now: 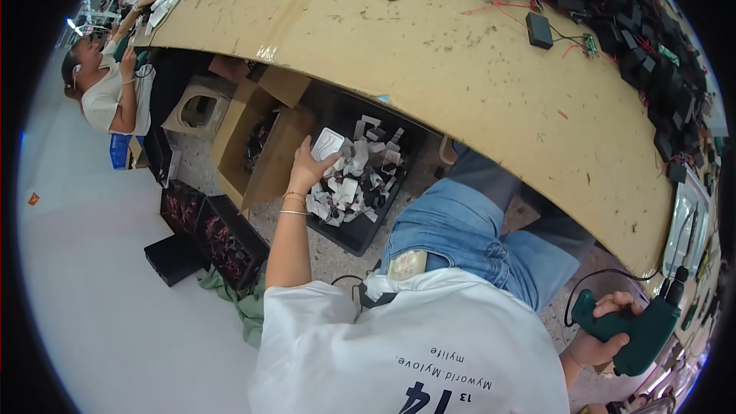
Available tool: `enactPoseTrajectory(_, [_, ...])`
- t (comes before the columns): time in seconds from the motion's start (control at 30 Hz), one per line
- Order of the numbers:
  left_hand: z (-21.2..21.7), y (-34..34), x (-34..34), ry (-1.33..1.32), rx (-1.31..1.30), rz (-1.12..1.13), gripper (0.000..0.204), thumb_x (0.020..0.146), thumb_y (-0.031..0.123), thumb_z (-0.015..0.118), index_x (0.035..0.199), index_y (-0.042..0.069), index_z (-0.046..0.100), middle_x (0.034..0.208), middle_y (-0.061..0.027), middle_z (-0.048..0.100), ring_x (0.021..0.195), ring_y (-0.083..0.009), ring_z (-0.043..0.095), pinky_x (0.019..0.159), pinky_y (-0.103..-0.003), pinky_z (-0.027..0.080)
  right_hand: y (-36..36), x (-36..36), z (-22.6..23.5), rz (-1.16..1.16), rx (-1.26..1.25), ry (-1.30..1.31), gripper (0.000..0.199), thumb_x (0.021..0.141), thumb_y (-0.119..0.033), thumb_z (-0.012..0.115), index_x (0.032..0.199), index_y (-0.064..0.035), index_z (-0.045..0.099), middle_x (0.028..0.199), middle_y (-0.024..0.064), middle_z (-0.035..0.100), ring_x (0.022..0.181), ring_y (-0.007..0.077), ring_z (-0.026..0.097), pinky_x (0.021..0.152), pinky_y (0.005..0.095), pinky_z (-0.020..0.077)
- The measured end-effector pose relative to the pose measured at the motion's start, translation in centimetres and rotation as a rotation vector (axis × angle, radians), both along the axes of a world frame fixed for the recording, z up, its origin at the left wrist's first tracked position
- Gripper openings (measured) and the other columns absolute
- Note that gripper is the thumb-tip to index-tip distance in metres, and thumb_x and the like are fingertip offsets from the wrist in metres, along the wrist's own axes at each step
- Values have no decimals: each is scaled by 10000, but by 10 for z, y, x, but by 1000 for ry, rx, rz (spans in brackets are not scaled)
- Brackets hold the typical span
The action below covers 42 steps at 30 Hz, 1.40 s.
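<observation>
My left hand (308, 167) is closed on a small white rectangular casing (329, 143), gripped by its edges. It is held over a black tray (354, 239) filled with white and dark scraps (349, 184), below the table's edge. At the lower right my right hand (602, 337) wraps round the grip of a green pistol-shaped electric screwdriver (648, 337) with a black nose and a long thin bit. The bit points up over a shiny metal tray (686, 218) at the table's right end.
Black plastic cases (606, 0) with wires and small circuit boards heap along the far right of the cardboard-covered table (383, 38). Under it stand a cardboard box (268, 153) and black bins (230, 238) of dark parts. A co-worker (115, 92) sits at the far left.
</observation>
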<state>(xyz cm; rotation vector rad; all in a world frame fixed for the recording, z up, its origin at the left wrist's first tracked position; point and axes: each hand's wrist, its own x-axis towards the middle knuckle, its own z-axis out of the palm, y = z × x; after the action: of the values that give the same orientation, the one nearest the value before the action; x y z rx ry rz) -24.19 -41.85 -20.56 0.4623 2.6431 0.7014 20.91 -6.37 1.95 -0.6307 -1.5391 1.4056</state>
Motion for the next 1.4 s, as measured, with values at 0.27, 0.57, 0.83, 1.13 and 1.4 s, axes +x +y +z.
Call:
enactPoseTrajectory(0.27, [192,141,-45,703,787,298,230,930,184,570,1051,-12,575,928,-56,616,800,-111,565,722,-252,477,-1,-30,4,-111,29,-55,566,883,-447,547,1197,4,412,1024,160,529,682,139,518,703,282,408])
enactPoseTrajectory(0.57, [236,386,-166,1129,426,-268,568,743,273,723,1193,13,494,1073,-204,598,1020,-359,561,860,-455,460,4,-34,13,-166,25,-43,550,881,-409,585,1194,13,422,975,131,541,682,124,533,669,272,436])
enactPoseTrajectory(0.83, [221,402,-208,837,48,-429,298,748,224,691,944,16,610,878,-216,636,831,-386,613,702,-459,486,11,-30,2,-261,-50,-31,457,932,-349,518,1202,9,428,1001,138,559,678,138,534,645,272,432])
enactPoseTrajectory(1.13, [264,362,80,171,664,-842,223,815,115,638,1013,30,581,935,-177,600,852,-315,588,722,-392,475,32,-44,5,-178,-133,6,507,891,-395,583,1196,-18,435,982,120,552,691,134,544,641,276,444])
enactPoseTrajectory(1.4, [273,411,139,220,509,-1098,300,767,64,609,1060,5,578,1005,-157,585,948,-346,544,830,-399,454,24,-14,4,-211,-60,41,545,878,-425,592,1183,-1,434,987,133,550,669,129,541,621,270,446])
